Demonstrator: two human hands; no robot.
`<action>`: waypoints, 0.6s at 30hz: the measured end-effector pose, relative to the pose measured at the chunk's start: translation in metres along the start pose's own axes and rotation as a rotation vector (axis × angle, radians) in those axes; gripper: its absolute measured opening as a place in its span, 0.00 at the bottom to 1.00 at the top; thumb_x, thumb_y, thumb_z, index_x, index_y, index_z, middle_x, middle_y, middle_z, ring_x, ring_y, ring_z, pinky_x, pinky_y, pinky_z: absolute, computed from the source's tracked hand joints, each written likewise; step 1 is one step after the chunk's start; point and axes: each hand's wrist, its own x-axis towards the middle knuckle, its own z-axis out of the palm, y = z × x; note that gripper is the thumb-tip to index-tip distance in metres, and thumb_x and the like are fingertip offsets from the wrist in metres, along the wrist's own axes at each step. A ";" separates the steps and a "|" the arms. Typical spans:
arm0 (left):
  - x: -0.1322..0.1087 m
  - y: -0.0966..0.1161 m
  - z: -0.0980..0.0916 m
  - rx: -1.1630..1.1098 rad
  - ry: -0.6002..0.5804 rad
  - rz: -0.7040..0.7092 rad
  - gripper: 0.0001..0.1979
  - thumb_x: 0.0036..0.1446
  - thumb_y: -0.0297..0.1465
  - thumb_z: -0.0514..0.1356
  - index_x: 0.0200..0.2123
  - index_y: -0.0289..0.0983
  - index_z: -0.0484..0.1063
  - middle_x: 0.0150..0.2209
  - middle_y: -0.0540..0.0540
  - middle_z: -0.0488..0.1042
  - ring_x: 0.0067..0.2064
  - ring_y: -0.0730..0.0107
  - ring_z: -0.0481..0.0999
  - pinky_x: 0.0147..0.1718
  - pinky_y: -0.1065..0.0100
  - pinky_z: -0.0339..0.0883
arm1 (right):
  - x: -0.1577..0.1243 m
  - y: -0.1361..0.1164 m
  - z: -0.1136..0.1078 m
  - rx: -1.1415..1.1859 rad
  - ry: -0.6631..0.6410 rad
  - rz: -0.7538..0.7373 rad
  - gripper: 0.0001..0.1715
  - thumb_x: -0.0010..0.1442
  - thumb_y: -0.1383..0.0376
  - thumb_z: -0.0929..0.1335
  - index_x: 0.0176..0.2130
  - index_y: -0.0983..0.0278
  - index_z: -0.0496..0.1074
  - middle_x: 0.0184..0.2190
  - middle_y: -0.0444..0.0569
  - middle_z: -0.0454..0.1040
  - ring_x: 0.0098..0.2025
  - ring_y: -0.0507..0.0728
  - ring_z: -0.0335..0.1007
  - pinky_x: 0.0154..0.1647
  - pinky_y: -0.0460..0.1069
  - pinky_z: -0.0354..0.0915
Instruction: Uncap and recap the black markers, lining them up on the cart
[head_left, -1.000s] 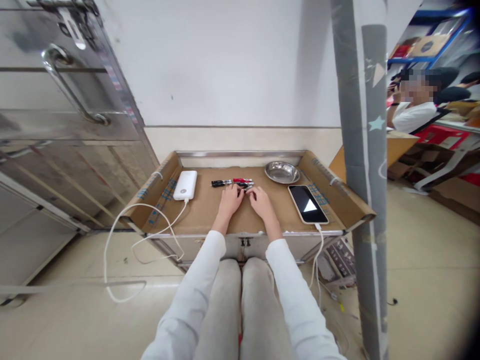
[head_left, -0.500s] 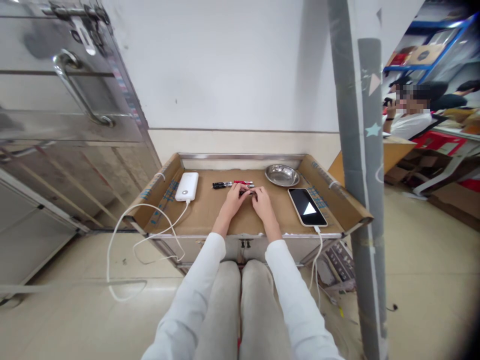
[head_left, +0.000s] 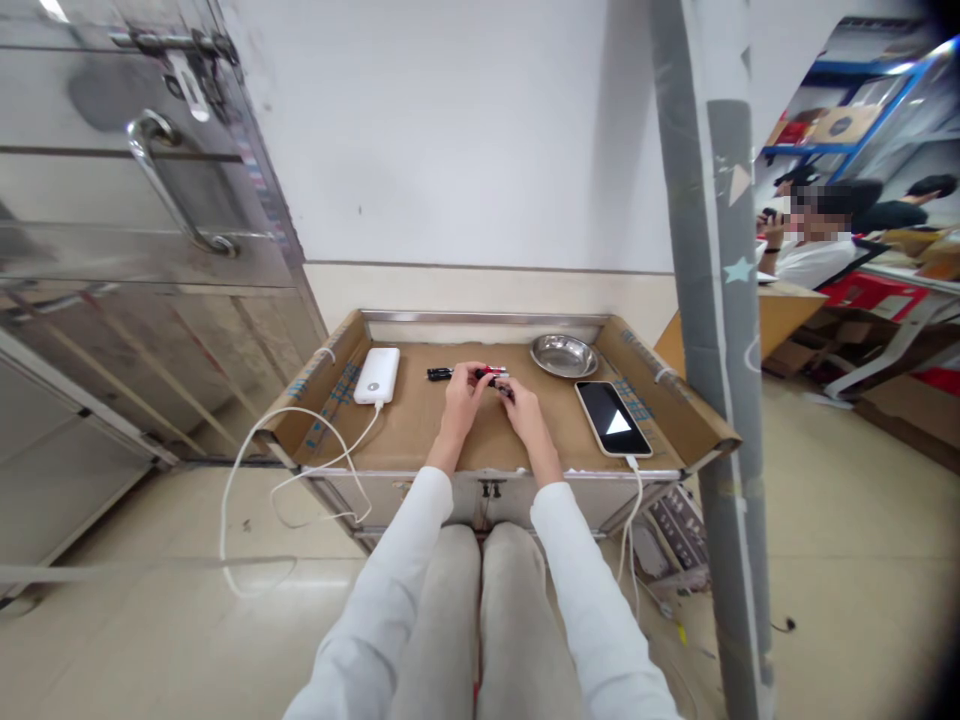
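Observation:
Above the middle of the cardboard-covered tabletop (head_left: 420, 430), my left hand (head_left: 464, 393) and my right hand (head_left: 519, 403) meet over a small dark pen-like object (head_left: 493, 381). Fingers of both hands are closed on it, one hand at each end. Just behind my left hand lie black pens (head_left: 438, 374), partly covered by the fingers. A red pen (head_left: 499, 371) shows behind the held object, also partly hidden.
A white power bank (head_left: 377, 376) with a cable lies at the left. To the right are a round metal dish (head_left: 564, 356) and a phone (head_left: 614, 419) on a cable. Cardboard walls edge both sides. A grey wrapped pole (head_left: 720, 400) stands at the right; people sit beyond.
The dark object is now raised and tilted between my hands, showing more of its length. My left hand's fingers have shifted over the black pens. The view has moved slightly.

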 end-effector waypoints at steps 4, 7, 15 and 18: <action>0.000 -0.001 -0.001 0.066 0.056 -0.028 0.10 0.63 0.37 0.53 0.44 0.39 0.64 0.42 0.44 0.71 0.41 0.71 0.73 0.43 0.67 0.69 | 0.000 -0.002 -0.001 0.025 0.003 0.040 0.15 0.58 0.70 0.62 0.45 0.61 0.69 0.46 0.52 0.76 0.46 0.56 0.74 0.49 0.52 0.66; 0.000 0.000 -0.001 0.080 0.083 -0.033 0.12 0.63 0.39 0.51 0.44 0.38 0.64 0.42 0.43 0.71 0.42 0.70 0.73 0.43 0.67 0.68 | -0.001 -0.004 -0.002 0.003 0.014 0.058 0.13 0.59 0.69 0.63 0.45 0.61 0.69 0.44 0.52 0.77 0.45 0.57 0.74 0.48 0.52 0.67; 0.001 0.003 -0.003 -0.049 0.207 -0.015 0.12 0.62 0.40 0.53 0.42 0.37 0.65 0.39 0.44 0.71 0.39 0.71 0.73 0.41 0.67 0.68 | -0.001 -0.005 -0.002 -0.076 0.009 0.047 0.10 0.61 0.65 0.62 0.40 0.62 0.72 0.39 0.52 0.78 0.39 0.58 0.75 0.43 0.51 0.66; 0.001 0.001 -0.002 -0.061 0.222 -0.023 0.13 0.62 0.40 0.54 0.42 0.37 0.66 0.39 0.44 0.72 0.39 0.70 0.73 0.41 0.67 0.67 | -0.001 -0.003 -0.002 -0.092 0.019 0.015 0.11 0.62 0.65 0.61 0.40 0.63 0.72 0.39 0.53 0.78 0.40 0.58 0.74 0.43 0.51 0.66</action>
